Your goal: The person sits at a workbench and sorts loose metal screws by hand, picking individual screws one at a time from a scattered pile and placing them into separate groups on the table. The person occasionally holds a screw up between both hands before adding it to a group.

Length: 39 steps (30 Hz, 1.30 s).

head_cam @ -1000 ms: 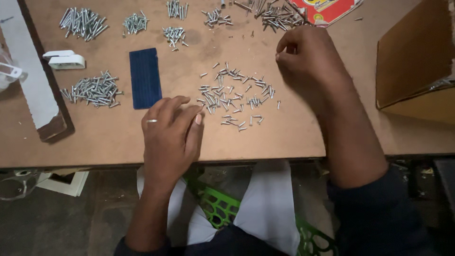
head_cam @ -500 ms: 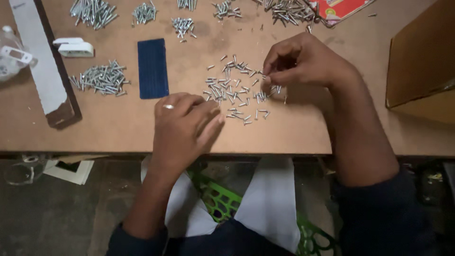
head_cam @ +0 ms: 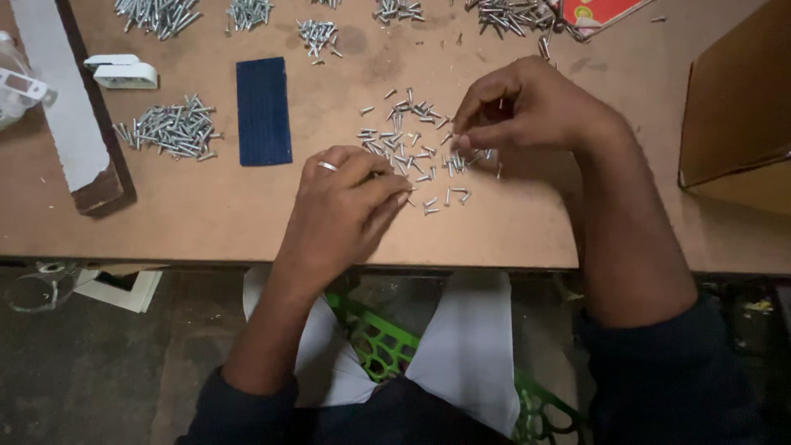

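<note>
A loose scatter of small silver screws [head_cam: 409, 147] lies in the middle of a brown board table [head_cam: 214, 214]. My left hand [head_cam: 342, 206], a ring on one finger, rests curled at the scatter's near left edge, fingertips touching the screws; whether it holds any is hidden. My right hand [head_cam: 527, 107] hovers at the scatter's right side, thumb and forefinger pinched together on a small screw.
A dark blue rectangular pad [head_cam: 264, 110] lies left of the scatter, with a screw pile [head_cam: 169, 130] beyond it. More screw piles [head_cam: 156, 12] line the far edge. A white-topped wooden strip [head_cam: 70, 115] sits at left, a cardboard box [head_cam: 737, 107] at right, a red packet [head_cam: 597, 11] at the far edge.
My right hand came from the far right down to the scatter's right side and pinched a screw. My left hand stayed at the near left edge of the scatter.
</note>
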Tool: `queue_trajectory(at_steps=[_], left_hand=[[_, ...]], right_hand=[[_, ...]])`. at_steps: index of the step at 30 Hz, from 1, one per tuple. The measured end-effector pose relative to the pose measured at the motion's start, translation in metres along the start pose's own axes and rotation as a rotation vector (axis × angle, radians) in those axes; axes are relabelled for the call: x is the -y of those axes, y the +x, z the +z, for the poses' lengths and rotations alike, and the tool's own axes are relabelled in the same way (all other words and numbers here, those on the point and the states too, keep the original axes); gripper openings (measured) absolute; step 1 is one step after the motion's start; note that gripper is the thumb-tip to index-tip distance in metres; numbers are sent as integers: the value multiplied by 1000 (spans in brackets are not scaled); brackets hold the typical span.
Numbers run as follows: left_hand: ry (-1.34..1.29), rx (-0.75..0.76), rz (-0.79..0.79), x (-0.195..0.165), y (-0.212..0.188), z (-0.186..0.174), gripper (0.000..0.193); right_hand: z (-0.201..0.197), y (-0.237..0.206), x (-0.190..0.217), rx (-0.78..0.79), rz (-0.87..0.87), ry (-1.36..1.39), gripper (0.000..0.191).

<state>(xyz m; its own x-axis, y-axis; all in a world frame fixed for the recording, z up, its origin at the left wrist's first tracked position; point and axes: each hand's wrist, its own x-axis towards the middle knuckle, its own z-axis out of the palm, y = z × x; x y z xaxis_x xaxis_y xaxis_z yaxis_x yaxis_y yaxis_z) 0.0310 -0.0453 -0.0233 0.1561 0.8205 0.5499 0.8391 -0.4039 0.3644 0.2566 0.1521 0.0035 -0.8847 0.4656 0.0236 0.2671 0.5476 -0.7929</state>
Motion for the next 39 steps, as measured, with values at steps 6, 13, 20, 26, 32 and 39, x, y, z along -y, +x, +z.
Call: queue_trajectory(at_steps=[6, 13, 20, 26, 32, 39], left_hand=[[25, -11, 4, 1, -4, 0, 25], [129, -60, -171, -1, -6, 0, 31], [149, -8, -279, 2, -3, -2, 75], [113, 17, -282, 2, -2, -2, 68], [93, 13, -228, 0, -2, -1, 56], [62, 18, -233, 1, 0, -3, 49]], right_hand=[[1, 1, -6, -36, -51, 36, 17], [-12, -11, -6, -103, 54, -21, 15], [-21, -18, 4, 17, 247, -101, 27], [-9, -10, 3, -11, 152, -215, 23], [0, -3, 16, 246, -138, -18, 24], [24, 2, 36, 205, -80, -225, 26]])
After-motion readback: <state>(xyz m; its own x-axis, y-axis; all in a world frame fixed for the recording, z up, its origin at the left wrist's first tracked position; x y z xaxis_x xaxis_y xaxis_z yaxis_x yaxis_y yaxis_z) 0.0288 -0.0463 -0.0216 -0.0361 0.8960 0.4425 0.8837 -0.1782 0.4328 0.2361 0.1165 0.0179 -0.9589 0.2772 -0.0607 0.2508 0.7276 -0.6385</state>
